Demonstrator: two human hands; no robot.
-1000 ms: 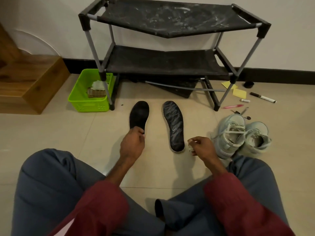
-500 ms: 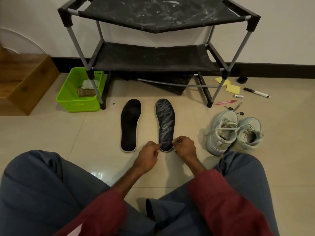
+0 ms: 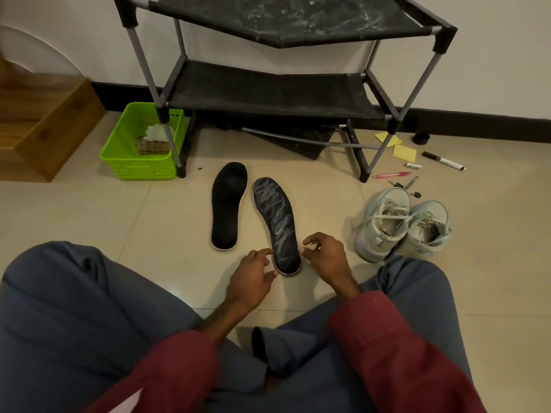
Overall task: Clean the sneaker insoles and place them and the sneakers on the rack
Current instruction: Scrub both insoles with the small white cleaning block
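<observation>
Both insoles lie flat on the floor tiles just in front of the shoe rack (image 3: 268, 90), toes toward it: a plain black insole (image 3: 228, 204) and, beside it, a grey-streaked insole (image 3: 275, 225). The pale sneakers (image 3: 399, 225) stand side by side off the rack's right front leg. The left hand (image 3: 253, 278) and right hand (image 3: 325, 257) flank the streaked insole's heel, fingers loosely curled and holding nothing; I cannot tell whether either touches it. These look thin, light and floppy, so I'd judge a pinch at the heel edge lifts one easily, though it would droop. Holding it at mid-length would keep it flatter for wiping.
</observation>
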